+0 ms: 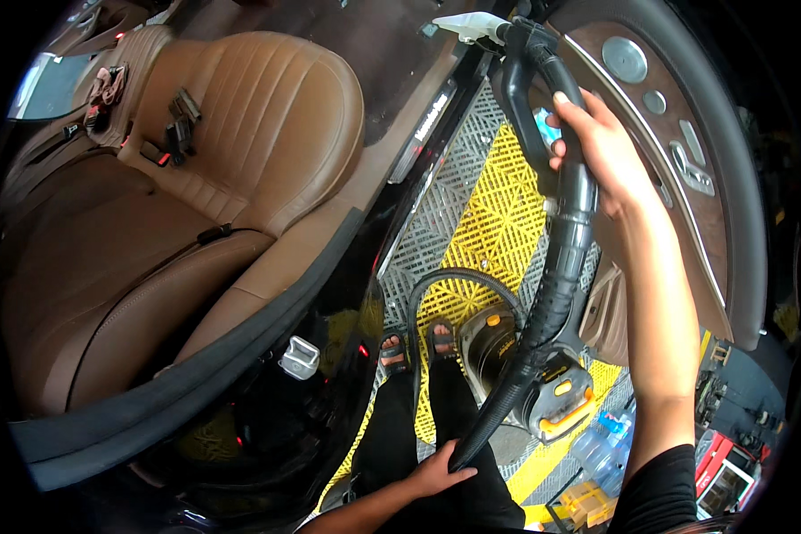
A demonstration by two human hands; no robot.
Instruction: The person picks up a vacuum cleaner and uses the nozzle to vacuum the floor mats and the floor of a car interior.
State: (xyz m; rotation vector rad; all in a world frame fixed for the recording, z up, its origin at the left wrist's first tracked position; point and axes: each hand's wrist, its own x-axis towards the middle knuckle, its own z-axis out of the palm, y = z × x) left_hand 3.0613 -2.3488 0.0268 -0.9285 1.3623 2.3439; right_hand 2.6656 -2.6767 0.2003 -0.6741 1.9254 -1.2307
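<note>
My right hand (604,150) grips the black handle tube of an extraction cleaner wand (577,180), in front of the open car door. The wand's clear plastic nozzle head (474,27) points left, over the door sill (427,130). Lower down, my left hand (437,470) is wrapped around the black corrugated hose (490,410) that runs from the wand. Both hands are in front of my legs, outside the car. Beneath the hose stands a cleaner machine (557,394) with an orange handle, partly hidden by the hose.
A brown leather car seat (287,120) with seat belt buckles (153,153) is at left. The door panel (667,113) stands at right. A thin hose (457,274) loops over the yellow and grey grid floor (487,220). Plastic bottles (594,450) and a cardboard box (587,504) sit lower right.
</note>
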